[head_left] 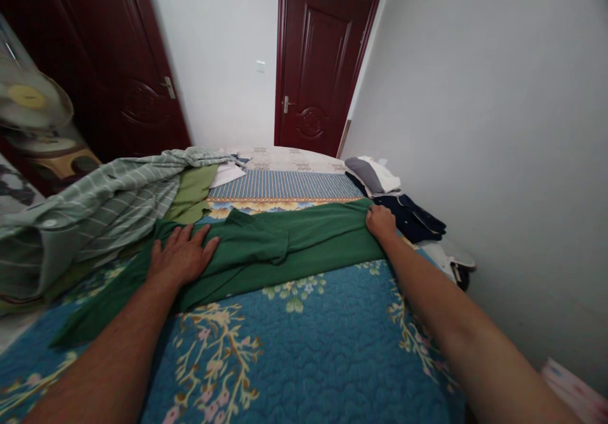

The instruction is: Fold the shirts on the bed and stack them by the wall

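A dark green garment (266,243) lies stretched across a blue floral quilt (308,348) on the bed. My left hand (180,256) rests flat on its left part, fingers spread and open. My right hand (380,221) is closed on the garment's right edge, pinching the cloth near the wall side.
A striped grey-green cloth (95,205) and an olive piece (192,189) are heaped at the left. Folded clothes, grey, white and navy (403,212), sit by the white wall on the right. A fan (28,104) stands at far left. Two dark red doors (318,63) are behind.
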